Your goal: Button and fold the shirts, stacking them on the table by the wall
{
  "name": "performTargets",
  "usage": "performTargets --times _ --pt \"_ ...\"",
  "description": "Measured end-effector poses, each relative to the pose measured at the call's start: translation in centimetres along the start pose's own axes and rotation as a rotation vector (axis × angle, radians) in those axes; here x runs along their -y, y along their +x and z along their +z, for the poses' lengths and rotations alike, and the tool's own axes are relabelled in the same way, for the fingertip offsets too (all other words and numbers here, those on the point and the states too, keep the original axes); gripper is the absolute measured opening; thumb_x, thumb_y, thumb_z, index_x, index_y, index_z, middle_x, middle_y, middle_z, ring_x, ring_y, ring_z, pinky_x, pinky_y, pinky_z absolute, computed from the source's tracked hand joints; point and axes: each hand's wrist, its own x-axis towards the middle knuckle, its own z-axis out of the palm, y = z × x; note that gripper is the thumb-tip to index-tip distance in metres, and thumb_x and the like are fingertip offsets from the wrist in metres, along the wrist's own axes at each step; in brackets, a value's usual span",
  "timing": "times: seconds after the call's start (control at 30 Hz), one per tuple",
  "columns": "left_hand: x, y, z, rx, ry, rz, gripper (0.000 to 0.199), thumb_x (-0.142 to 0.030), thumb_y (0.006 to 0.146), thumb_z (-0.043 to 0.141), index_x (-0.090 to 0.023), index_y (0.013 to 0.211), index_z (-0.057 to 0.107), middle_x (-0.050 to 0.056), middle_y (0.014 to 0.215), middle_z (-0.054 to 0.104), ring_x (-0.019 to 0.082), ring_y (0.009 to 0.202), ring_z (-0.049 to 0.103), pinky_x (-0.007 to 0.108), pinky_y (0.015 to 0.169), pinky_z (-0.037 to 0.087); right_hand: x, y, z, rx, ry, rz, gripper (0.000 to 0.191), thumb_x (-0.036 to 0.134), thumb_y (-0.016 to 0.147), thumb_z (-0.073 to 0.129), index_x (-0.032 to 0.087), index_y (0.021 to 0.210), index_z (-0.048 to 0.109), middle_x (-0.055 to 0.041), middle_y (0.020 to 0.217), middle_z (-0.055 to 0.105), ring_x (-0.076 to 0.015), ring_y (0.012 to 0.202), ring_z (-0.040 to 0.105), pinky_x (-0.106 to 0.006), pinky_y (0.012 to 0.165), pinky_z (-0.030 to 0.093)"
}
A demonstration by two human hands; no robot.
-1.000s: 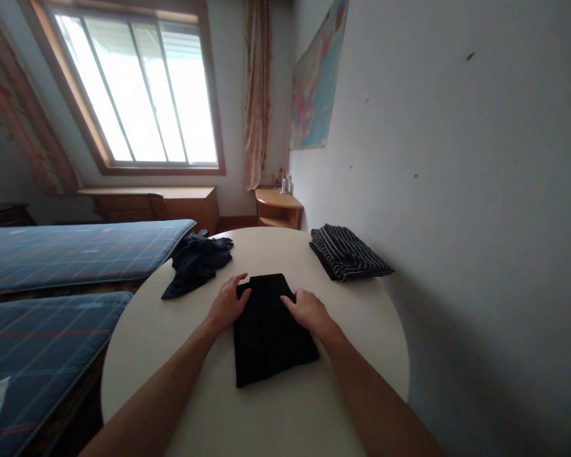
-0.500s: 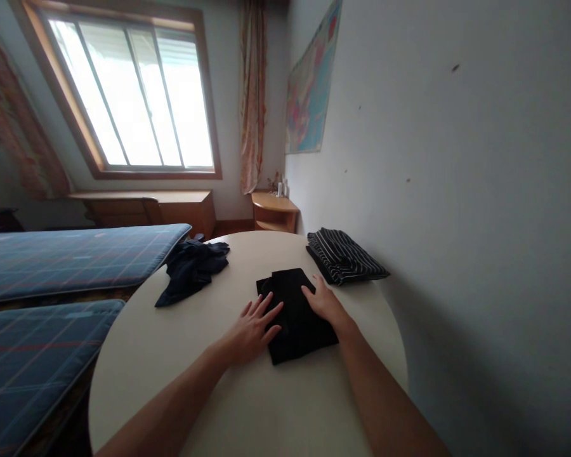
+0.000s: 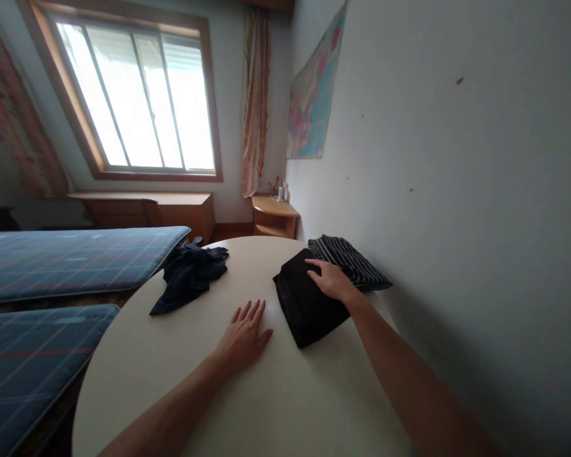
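Observation:
A folded black garment (image 3: 309,311) lies on the round white table (image 3: 285,406), turned at an angle. My right hand (image 3: 332,279) rests on its upper right part, with the visible thumb and finger stretched out over the cloth. The other fingers are partly hidden. To the left of the garment, my left hand (image 3: 244,336) lies flat on the tabletop, fingers apart and holding nothing. Close behind my right hand is a folded black cloth with white stripes (image 3: 356,257), partly covered by the hand and the black garment.
A crumpled dark navy cloth (image 3: 190,276) lies at the table's left edge. Beyond it are plaid mattresses (image 3: 76,263). The white wall (image 3: 457,254) runs along the right side. A wooden corner shelf (image 3: 273,206) and a desk (image 3: 185,203) stand at the back.
The black garment has shifted right and away from me, turning, along with my right hand. It now meets the striped cloth. My left hand has come off the garment onto the table.

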Motion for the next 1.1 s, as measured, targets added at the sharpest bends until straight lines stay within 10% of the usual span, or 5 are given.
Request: performTargets --times 0.33,0.63,0.9,1.1 --pt "-0.2 0.0 -0.3 0.114 0.047 -0.036 0.066 -0.048 0.097 0.035 -0.014 0.154 0.031 0.009 0.162 0.023 0.029 0.151 0.011 0.049 0.123 0.014 -1.2 8.2 -5.6 -0.002 -0.209 -0.091 0.041 0.025 0.091 0.058 0.019 0.132 0.063 -0.0104 0.133 0.063 -0.0250 0.124 0.059 -0.037 0.109 0.042" --pt "-0.5 0.2 -0.7 0.158 0.055 -0.067 0.068 -0.047 0.097 0.035 -0.012 0.155 0.027 0.008 0.162 0.020 0.029 0.151 0.009 0.048 0.123 0.013 -8.4 14.2 -11.6 -0.092 -0.015 -0.108 0.043 0.036 0.088 0.064 0.020 0.127 0.065 -0.0096 0.132 0.064 -0.0250 0.124 0.058 -0.041 0.112 0.040" --pt "-0.4 0.1 -0.3 0.147 0.038 -0.065 0.067 -0.044 0.096 0.037 -0.013 0.155 0.027 0.009 0.162 0.021 0.029 0.151 0.010 0.051 0.123 0.015 -18.3 13.6 -7.4 -0.026 -0.007 0.205 0.057 0.040 0.080 0.072 0.015 0.130 0.063 -0.0155 0.134 0.062 -0.0290 0.122 0.059 -0.041 0.106 0.045" --pt "-0.4 0.2 -0.3 0.148 0.040 -0.061 0.067 -0.045 0.097 0.036 -0.014 0.155 0.026 0.008 0.162 0.021 0.028 0.151 0.010 0.050 0.123 0.015 -20.8 12.8 -5.4 -0.028 -0.136 0.275 0.045 0.037 0.088 0.060 0.015 0.128 0.064 -0.0144 0.133 0.062 -0.0270 0.122 0.059 -0.038 0.106 0.044"
